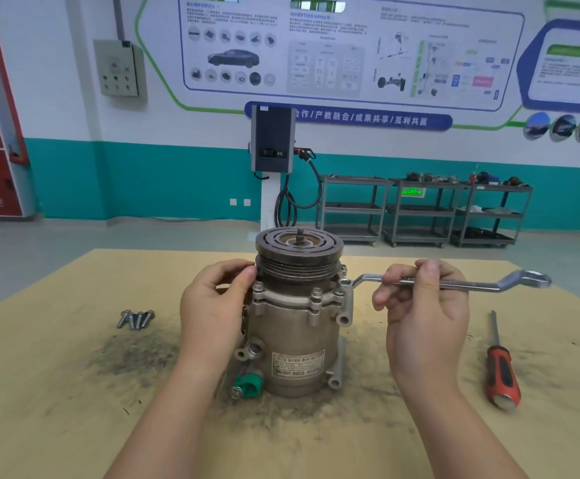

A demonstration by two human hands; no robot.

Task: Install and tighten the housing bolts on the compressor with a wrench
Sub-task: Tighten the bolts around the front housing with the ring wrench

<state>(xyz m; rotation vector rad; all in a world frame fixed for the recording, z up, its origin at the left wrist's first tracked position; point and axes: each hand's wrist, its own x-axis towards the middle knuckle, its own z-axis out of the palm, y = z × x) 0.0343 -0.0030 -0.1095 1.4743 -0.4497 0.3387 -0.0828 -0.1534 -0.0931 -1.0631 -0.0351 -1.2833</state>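
Left hand (pixel 216 307) grips compressor (pixel 295 326); right hand (pixel 423 305) pinches wrench (pixel 454 283), ring end apparently on bolt, half hidden.

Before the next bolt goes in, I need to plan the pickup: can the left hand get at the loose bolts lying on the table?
Probably yes. The loose bolts lie in the open on the table just left of the left hand, with nothing between; it would have to let go of the compressor.

The compressor (pixel 295 326) nameplate (pixel 298 363) reads, upside down, "SOMW-2A551"; the wall banner (pixel 361 118) reads "产教融合/成果共享/互利共赢".
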